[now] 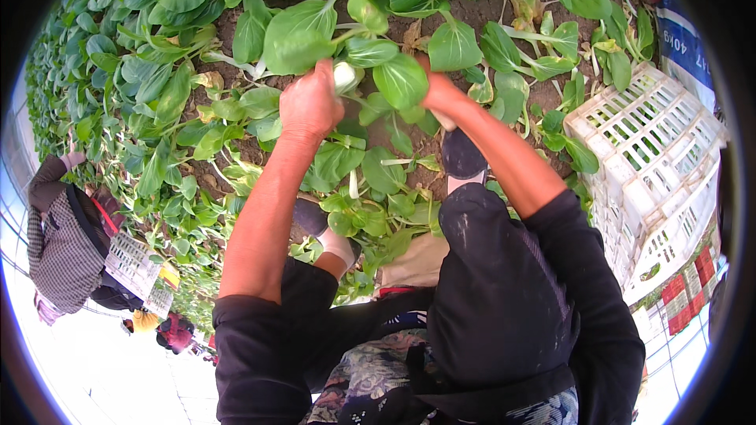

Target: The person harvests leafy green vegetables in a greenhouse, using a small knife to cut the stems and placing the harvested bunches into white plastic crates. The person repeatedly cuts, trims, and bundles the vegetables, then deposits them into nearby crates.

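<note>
My left hand (310,100) is closed around a leafy green that looks like bok choy, with its pale base (346,78) beside my thumb and its blurred leaf (298,50) pointing up and left. To the right, my right hand (438,93) reaches in among the plants; a broad round leaf (400,81) covers part of it, and its fingers are mostly hidden. Whether it holds anything cannot be made out. Below both hands, cut or loose leaves (384,171) lie on brown soil between my dark shoes.
White slatted plastic crates (647,136) stand at the right, near a blue and white sack (685,41). Dense bok choy (159,59) grows at the upper left. A co-worker in a checked top (65,248) bends over the row at far left, beside another white crate (133,262).
</note>
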`<action>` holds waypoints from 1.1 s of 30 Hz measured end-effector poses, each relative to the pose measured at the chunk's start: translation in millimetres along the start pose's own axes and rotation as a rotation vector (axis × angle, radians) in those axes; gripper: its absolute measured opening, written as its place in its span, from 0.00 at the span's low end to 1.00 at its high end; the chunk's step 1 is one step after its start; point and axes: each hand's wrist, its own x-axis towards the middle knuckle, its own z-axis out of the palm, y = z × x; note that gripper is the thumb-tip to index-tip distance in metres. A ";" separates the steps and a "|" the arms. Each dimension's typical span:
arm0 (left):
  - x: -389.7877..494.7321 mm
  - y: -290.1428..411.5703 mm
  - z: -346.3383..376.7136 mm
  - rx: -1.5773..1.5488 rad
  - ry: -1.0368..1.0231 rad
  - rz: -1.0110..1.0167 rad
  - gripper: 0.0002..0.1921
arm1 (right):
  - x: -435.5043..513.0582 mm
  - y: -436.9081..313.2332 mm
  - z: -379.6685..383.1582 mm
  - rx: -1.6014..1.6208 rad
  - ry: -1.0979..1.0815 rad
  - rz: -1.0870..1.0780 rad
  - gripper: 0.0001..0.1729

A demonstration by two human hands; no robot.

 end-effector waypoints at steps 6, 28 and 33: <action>-40.0 -12.5 -8.3 -0.146 0.266 0.154 0.30 | -58.0 -12.3 -9.0 0.261 -0.013 0.471 0.12; -334.0 -2.1 -150.6 -0.313 0.756 0.245 0.28 | -176.2 -322.7 -51.4 0.270 -0.280 -0.311 0.21; -364.7 -4.2 -147.3 -0.737 0.781 0.173 0.32 | -205.5 -369.0 -37.2 0.036 -0.280 -0.420 0.21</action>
